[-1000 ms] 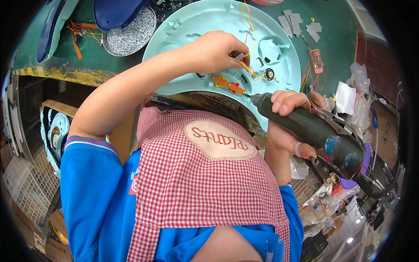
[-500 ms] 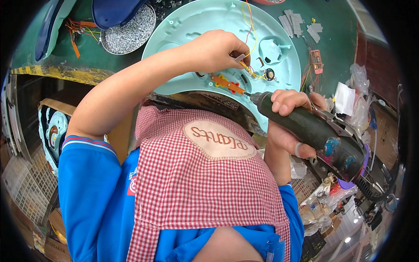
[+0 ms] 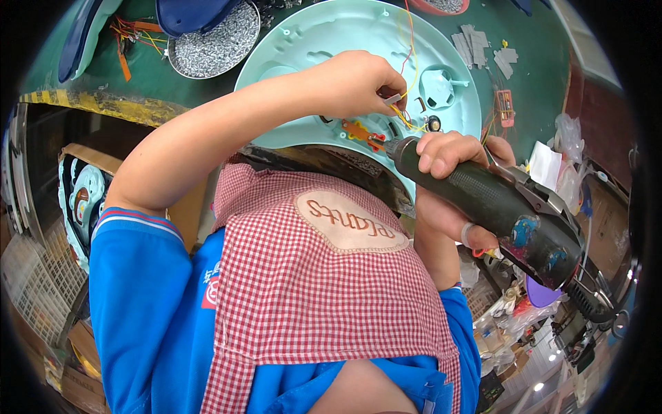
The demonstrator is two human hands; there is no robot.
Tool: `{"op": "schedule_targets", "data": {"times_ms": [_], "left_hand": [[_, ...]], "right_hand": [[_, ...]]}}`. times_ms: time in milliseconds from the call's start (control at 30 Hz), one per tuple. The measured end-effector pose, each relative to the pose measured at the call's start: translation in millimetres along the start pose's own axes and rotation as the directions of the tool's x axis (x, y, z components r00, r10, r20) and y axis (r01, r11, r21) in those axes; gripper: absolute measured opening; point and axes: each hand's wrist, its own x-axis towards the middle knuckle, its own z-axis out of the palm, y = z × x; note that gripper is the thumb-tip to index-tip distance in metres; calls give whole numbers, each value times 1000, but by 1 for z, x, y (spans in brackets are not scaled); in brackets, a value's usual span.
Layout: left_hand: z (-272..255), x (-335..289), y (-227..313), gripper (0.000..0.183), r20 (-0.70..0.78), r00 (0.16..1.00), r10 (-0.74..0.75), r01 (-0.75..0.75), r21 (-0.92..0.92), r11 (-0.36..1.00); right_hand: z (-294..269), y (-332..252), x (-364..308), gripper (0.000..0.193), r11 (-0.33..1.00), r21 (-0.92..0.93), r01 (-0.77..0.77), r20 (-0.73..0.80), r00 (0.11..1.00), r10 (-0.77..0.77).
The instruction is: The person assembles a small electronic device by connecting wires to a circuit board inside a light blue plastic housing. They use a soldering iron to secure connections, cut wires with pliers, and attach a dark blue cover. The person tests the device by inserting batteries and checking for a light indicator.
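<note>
A round, light teal plastic shell [image 3: 289,52] lies open side up on the table. Over it my left hand [image 3: 362,83] pinches yellow and red wires [image 3: 405,119] with a small grey tab [image 3: 392,99] at its fingertips. My right hand [image 3: 452,162] is wrapped round a black electric screwdriver [image 3: 476,196], its thumb underneath. The screwdriver's tip points left at the end of a narrow orange circuit board [image 3: 360,131] near the shell's front edge; whether it touches a screw there I cannot tell. A small round black part [image 3: 433,123] sits just right of the wires.
A metal bowl of screws [image 3: 214,52] stands at the back left, partly under a dark blue part [image 3: 193,15]. Beside it lie loose wired orange boards [image 3: 124,62]. Grey strips [image 3: 471,45] and a red wired piece [image 3: 505,108] lie to the right. Plastic bags [image 3: 569,141] crowd the right side.
The screwdriver has shifted slightly left, and its tip is closer to the orange board's end. My left hand keeps its pinch on the wires. The whole view has shifted a little.
</note>
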Motion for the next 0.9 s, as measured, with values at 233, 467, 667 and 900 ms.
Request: {"op": "schedule_targets", "data": {"times_ms": [233, 467, 667, 900], "left_hand": [[2, -1, -4, 19, -14, 1000, 18, -18, -12, 1000], [0, -1, -1, 20, -6, 1000, 10, -10, 5, 1000], [2, -1, -5, 22, -23, 1000, -9, 9, 7, 1000], [5, 2, -6, 21, -43, 999, 21, -22, -26, 999]], "right_hand": [[6, -2, 0, 96, 998, -14, -60, 0, 998, 60], [0, 2, 3, 92, 999, -17, -40, 77, 996, 41], [7, 2, 8, 99, 998, 11, -69, 36, 997, 69], [17, 16, 19, 105, 997, 72, -3, 65, 998, -2]]}}
